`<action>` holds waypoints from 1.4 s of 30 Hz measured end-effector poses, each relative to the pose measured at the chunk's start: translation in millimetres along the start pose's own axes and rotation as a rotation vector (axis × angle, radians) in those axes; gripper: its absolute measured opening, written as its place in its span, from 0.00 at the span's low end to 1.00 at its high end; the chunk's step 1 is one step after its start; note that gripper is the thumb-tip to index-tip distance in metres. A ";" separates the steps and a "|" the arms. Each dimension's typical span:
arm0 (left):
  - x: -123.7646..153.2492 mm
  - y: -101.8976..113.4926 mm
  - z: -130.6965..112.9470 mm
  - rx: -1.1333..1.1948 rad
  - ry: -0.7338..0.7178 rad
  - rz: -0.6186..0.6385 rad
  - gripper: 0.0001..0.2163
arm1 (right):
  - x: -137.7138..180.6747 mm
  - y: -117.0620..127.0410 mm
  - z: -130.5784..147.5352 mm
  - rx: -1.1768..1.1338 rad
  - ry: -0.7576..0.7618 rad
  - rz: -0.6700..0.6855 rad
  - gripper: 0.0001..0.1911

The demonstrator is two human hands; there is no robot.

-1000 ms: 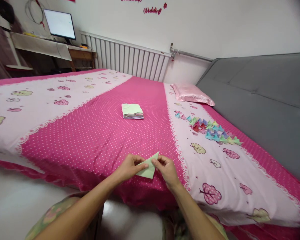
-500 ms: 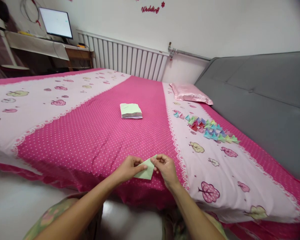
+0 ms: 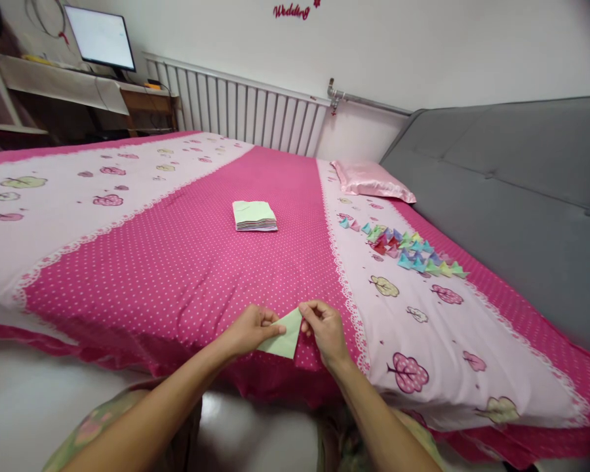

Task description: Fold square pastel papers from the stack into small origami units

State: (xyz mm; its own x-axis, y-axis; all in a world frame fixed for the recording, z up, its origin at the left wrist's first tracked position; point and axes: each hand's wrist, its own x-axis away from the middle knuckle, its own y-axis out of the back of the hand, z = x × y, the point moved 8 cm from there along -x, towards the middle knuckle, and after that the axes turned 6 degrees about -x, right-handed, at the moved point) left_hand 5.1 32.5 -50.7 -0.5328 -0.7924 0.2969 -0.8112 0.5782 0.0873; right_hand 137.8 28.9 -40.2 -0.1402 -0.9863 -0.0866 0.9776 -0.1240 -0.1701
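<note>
A piece of pale green paper, folded to a slanted shape with a pointed upper corner, is held just above the bed's near edge. My left hand pinches its left side, thumb on top. At the upper right corner, my right hand has thumb and fingertips closed on the paper's tip. Farther back on the pink dotted strip lies a stack of square paper sheets, pale green on top. To the right, several small folded paper shapes in many colours stand in a cluster on the sheet.
The bed's dotted pink and tree-print cover spreads ahead. A pink pillow lies by the grey padded headboard. Behind are a radiator and a desk with a monitor. My knees are below the near edge.
My right hand's thumb and fingers have shifted slightly at the paper's tip, and more of the paper's right edge shows. The whole view has shifted a little.
</note>
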 end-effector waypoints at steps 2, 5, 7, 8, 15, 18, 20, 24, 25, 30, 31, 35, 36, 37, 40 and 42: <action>0.1 -0.5 0.0 -0.001 0.008 0.005 0.12 | -0.1 0.5 -0.7 -0.006 0.002 -0.003 0.12; -0.2 -2.0 0.8 0.008 0.013 0.017 0.13 | -1.0 0.7 -1.3 -0.022 -0.002 -0.008 0.12; -0.7 -0.1 2.1 0.010 0.018 -0.006 0.13 | -2.0 -1.4 -2.7 -0.052 -0.027 0.011 0.12; -1.0 2.1 2.7 0.008 0.020 -0.031 0.13 | -2.5 -3.4 -3.3 -0.071 -0.040 0.031 0.12; -1.0 16.9 1.8 0.016 0.009 -0.189 0.13 | 0.7 -17.1 -10.5 -0.091 -0.115 0.200 0.10; -1.2 16.5 1.2 0.026 0.004 -0.188 0.14 | 1.8 -14.4 -10.1 -0.062 -0.102 0.169 0.11; -1.3 15.5 1.7 0.029 0.008 -0.178 0.14 | 2.1 -14.3 -8.5 -0.054 -0.087 0.168 0.11; -0.6 12.1 1.7 0.007 0.006 -0.144 0.14 | 2.0 -15.8 -5.5 -0.038 -0.069 0.197 0.10; -0.2 10.6 1.4 -0.002 0.003 -0.129 0.14 | 1.8 -15.5 -4.5 -0.033 -0.066 0.199 0.10; 1.7 3.2 -0.3 -0.007 0.001 -0.056 0.14 | -0.1 -9.1 5.7 0.013 -0.006 0.165 0.11; 1.9 2.2 -0.7 -0.005 0.004 -0.045 0.14 | -0.4 -7.9 7.5 0.016 0.004 0.156 0.11; 1.8 -1.7 -1.5 0.001 0.014 -0.005 0.15 | -1.6 -0.8 10.8 -0.004 0.020 0.078 0.08; 1.6 -2.2 -1.7 0.003 0.014 -0.003 0.15 | -1.9 0.8 10.9 -0.013 0.020 0.057 0.08; 1.3 -2.4 -1.9 0.006 0.012 -0.006 0.15 | -2.3 2.3 11.1 -0.023 0.019 0.039 0.08; 0.5 -1.6 -1.9 0.013 0.013 -0.027 0.15 | -3.7 5.1 12.9 -0.079 0.015 0.004 0.07; 0.0 1.6 -1.4 0.035 0.017 -0.064 0.15 | -4.6 4.6 13.8 -0.143 0.003 0.005 0.08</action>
State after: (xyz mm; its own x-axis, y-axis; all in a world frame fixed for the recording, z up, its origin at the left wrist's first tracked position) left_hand 4.2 33.7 -49.2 -0.4761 -0.8238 0.3077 -0.8514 0.5194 0.0733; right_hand 145.1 31.3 -27.1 -0.1360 -0.9866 -0.0906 0.9460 -0.1021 -0.3077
